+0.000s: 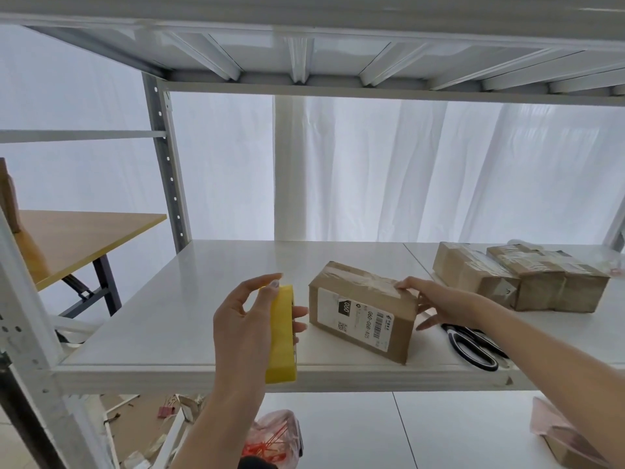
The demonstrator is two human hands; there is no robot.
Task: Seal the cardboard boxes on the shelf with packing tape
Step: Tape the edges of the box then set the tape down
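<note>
The left hand (243,328) grips the yellow tape roll (281,333), fingers and thumb curled round it, just left of the labelled box (362,309) on the shelf (203,299). The right hand (439,301) lies with straight fingers on this box's right end. Scissors (473,346) lie just right of the box, two taped boxes (548,282) further right. I judge a new strip is being started: next, find the tape's free end and pull it over the seam.

The white shelf board (189,299) is smooth and faintly glossy; the small brown cardboard box (362,299) is matt, its clear tape strip (368,282) shiny.
</note>
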